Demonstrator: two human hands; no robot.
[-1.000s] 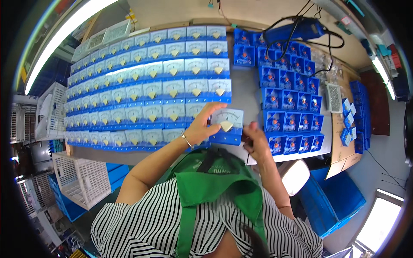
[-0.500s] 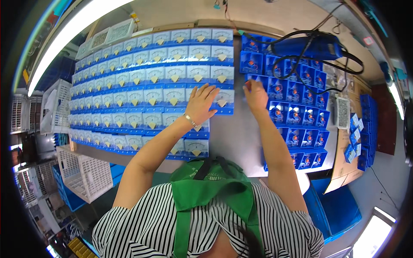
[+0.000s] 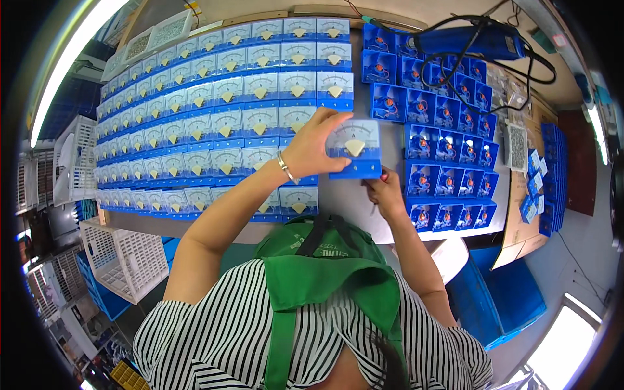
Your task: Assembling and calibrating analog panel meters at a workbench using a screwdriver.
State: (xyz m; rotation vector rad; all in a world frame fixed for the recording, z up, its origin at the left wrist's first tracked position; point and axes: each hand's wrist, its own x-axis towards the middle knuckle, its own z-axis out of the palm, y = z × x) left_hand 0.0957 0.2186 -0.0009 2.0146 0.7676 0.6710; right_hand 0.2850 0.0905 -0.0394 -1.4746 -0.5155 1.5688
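On my remote feed I've got both hands in view over the bench [image 3: 356, 200]. L hand [image 3: 315, 148] has its grip closed on a panel meter [image 3: 355, 148]: thumb on the front near the lower L, fingers along the upper L edge. Meter faces up toward my cam, blue strip at the btm, clear window up top w/ a cream wedge on the dial. It's in the gap btwn the meter rows and the blue housings; can't tell if its base touches the bench.

R hand [image 3: 388, 195] is just below the meter's lower R corner, grip curled round a slim tool [image 3: 385, 175] w/ a reddish end. Too small for me to tell what kind, or whether it touches the meter.

To the L I see rows of finished-looking meters [image 3: 225, 127], same blue-and-clear type, packed side by side. To the R, open blue housings [image 3: 426, 140] w/ orange-red bits inside, also in rows. A blue power tool [image 3: 468, 44] lies across the far housings, its black cord [image 3: 551, 70] looped over them. R of those: a tray of small parts [image 3: 517, 146], then sm. blue-and-white packets [image 3: 533, 185] on cardboard [image 3: 520, 237]. White crate [image 3: 133, 260] at lower L, blue bin [image 3: 500, 299] at lower R, both below bench level. Person wears a green apron [image 3: 325, 279] over a striped top.
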